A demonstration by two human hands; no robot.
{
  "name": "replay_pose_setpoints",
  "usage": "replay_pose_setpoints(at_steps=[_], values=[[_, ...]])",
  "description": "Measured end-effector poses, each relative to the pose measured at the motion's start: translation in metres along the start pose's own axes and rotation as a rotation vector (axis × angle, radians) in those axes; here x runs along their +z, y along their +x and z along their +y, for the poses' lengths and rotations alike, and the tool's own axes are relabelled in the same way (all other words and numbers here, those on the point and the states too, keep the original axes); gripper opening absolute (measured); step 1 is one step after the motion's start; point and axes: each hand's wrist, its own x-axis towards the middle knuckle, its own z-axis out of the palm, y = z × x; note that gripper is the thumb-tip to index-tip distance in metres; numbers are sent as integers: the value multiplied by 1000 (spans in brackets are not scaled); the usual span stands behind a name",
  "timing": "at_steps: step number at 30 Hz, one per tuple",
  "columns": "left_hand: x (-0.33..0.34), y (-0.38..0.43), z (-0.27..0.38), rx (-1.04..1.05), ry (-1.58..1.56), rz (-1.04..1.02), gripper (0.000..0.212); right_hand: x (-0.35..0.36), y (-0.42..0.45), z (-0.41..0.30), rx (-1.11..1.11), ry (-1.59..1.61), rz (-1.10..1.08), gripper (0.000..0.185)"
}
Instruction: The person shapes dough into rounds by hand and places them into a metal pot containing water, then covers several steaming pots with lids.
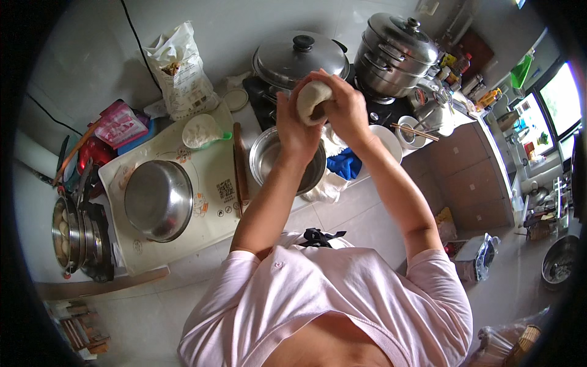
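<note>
Between my two hands I hold a pale lump of dough (311,97) with a dark hollow in its lower side. My left hand (293,130) presses against its left and lower side, while the fingers of my right hand (349,102) wrap its right side and top. The dough is raised above the counter, in front of the lidded pan (279,55). Below my left wrist stands a steel pot (260,158), partly hidden by my forearm. A white cloth (328,186) and a blue cloth (346,164) lie right of this pot.
On the kneading mat (183,250) are an overturned steel bowl (158,199), a rolling pin (239,165) and a green-handled cup of flour (200,130). A white sack (185,73) stands behind. A steamer (394,55) sits on the stove; chopsticks (415,132) rest across a white bowl (408,123).
</note>
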Motion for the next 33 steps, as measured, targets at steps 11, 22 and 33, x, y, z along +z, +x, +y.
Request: replay_pose_setpoints(at_steps=[11, 22, 33], values=[[5, 5, 7, -168, 143, 14, 57, -11, 7, 10, -264, -310, -41, 40], [-11, 1, -6, -54, 181, 43, 47, -6, -3, 1, -229, -186, 73, 57], [6, 4, 8, -201, 177, 102, 53, -15, 2, 5, -292, -374, -63, 41]])
